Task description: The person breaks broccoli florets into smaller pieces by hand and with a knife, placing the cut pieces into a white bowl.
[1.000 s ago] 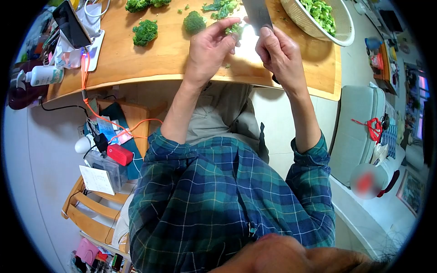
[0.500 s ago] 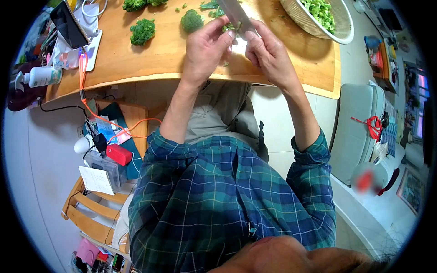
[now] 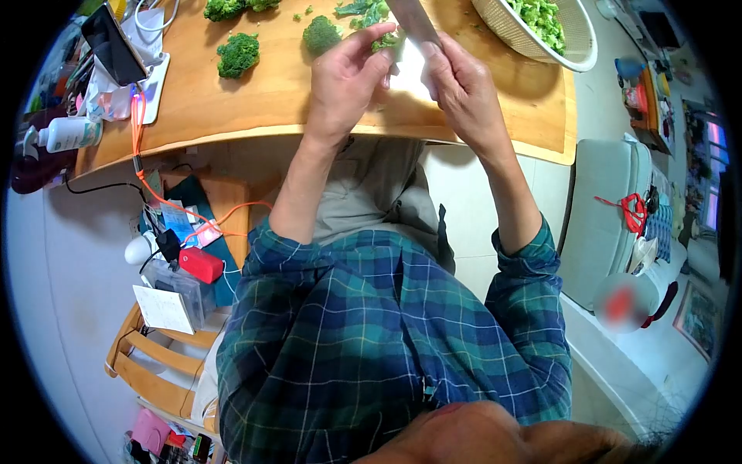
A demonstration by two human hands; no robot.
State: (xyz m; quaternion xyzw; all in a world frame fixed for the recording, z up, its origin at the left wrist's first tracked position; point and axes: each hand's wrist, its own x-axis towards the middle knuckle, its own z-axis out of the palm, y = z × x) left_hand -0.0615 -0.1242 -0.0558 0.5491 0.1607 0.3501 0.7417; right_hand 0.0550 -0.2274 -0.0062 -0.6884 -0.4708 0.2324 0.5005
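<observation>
My left hand [image 3: 344,89] is closed on a small broccoli floret [image 3: 384,42], pinched at the fingertips over the wooden table [image 3: 209,104]. Gripped in my right hand [image 3: 466,91] is a knife, its broad metal blade [image 3: 415,19] pointing up and to the left, close beside the floret. The handle is mostly hidden by my fingers. Just left of my left hand lies a broccoli head [image 3: 321,35]. Another broccoli head [image 3: 238,56] sits farther left. Cut green pieces [image 3: 371,12] lie beyond my left fingertips.
A cream basket [image 3: 581,58] of chopped broccoli stands at the table's right end. On the left are a phone [image 3: 114,45] on a stand, a white bottle [image 3: 71,134] and an orange cable [image 3: 136,127] hanging over the edge. Below is a cluttered wooden chair [image 3: 158,350].
The knife and my right hand have moved slightly right, away from the floret, opening a gap between the hands. My left hand keeps its pinch and has barely moved.
</observation>
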